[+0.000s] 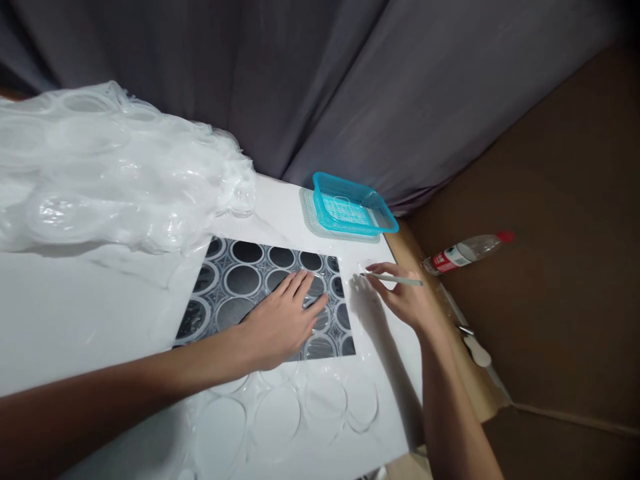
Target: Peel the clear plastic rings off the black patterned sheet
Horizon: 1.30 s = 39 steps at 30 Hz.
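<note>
Clear plastic at the centre: a thin sheet (325,400) moulded with rows of rings, spread over the near middle of the white desk (75,313). Far half laid across a dark mat (225,287), likely so that the see-through rings stand out against black. Barely readable on the bare white nearer the body.

Left hand (283,320) open and flat, palm down on the sheet above the mat, fingers stretched forward and closed round nothing. Seemingly pressed there to keep the slippery plastic from sliding. Right hand (407,300) just beside the mat's right edge, fingers pinched like a pen grip round a thin pale stick (400,280), tip pointed left toward the sheet's border. Cannot tell whether the tip touches the plastic.

Further out, at the far right corner of the desk, a blue basket (373,207) set on a pale tray (307,210) of much the same shape. Mesh bottom showing through, nothing certain inside. Kept within reach of the right hand yet clear of the sheet.

Heaped far left, a loose pile (100,180) of more clear ringed plastic, well apart from both hands.

Off the desk to the right, a bottle (467,252) with a red cap, lying on its side on the brown floor (550,300). Contents not readable.

Behind everything, a grey curtain (300,80).
</note>
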Available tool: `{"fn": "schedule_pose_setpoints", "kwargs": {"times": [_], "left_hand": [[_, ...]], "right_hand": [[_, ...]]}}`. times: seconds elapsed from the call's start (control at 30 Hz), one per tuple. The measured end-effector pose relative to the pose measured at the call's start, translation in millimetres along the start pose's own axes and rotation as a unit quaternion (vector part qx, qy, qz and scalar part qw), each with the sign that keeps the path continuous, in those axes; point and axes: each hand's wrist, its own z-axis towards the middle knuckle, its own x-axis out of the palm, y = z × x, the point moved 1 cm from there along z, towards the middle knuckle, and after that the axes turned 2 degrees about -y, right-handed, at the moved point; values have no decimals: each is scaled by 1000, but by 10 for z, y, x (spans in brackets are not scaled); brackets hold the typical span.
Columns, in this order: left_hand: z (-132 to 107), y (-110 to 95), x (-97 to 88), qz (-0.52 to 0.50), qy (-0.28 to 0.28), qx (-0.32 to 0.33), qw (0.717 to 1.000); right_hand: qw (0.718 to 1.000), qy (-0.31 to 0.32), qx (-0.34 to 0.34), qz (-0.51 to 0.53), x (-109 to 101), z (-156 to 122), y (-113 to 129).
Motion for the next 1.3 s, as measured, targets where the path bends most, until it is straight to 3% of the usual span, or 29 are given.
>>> {"fn": "schedule_pose_setpoints", "kwargs": {"times": [0.1, 0.23, 0.4, 0.5, 0.87, 1.07, 1.3], "left_hand": [[5, -4, -22, 1, 2, 4, 1000], [24, -2, -82, -2, 16, 6, 1000], [32, 7, -112, -1, 32, 6, 999], [32, 4, -105, -1, 34, 7, 999], [0, 9, 103, -22, -32, -7, 999], [10, 3, 30, -39, -81, -1, 996], [19, 10, -36, -57, -85, -2, 995]], "right_hand": [[995, 6, -24, 101, 85, 88, 237], [967, 71, -65, 236, 291, 377, 451], [935, 191, -99, 282, 482, 734, 512], [923, 226, -112, 289, 493, 813, 492], [905, 257, -94, 326, 495, 795, 385], [909, 265, -117, 299, 443, 781, 476], [916, 259, -121, 282, 416, 767, 534]]}}
